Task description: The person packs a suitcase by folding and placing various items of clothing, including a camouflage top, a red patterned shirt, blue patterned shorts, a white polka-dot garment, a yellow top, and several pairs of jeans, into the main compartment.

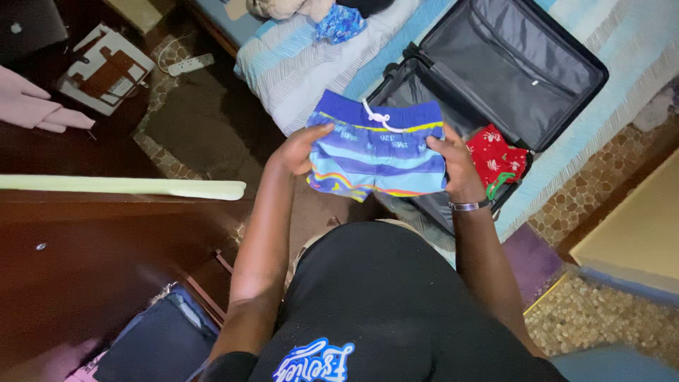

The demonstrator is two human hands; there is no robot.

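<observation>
I hold a pair of blue striped shorts (376,152) with a white drawstring, folded in half, spread flat between both hands at chest height. My left hand (297,150) grips the left edge. My right hand (453,159), with a metal bracelet at the wrist, grips the right edge. Behind the shorts lies an open black suitcase (509,67) on a bed, and a red patterned garment (495,157) sits in its near half, just right of my right hand.
A striped blue and white bedspread (297,64) covers the bed. A dark wooden table (85,255) stands at left with a pale green strip (120,186) on it. A white power strip (189,64), a brown and white bag (106,69) and a folded dark garment (159,346) are on the floor.
</observation>
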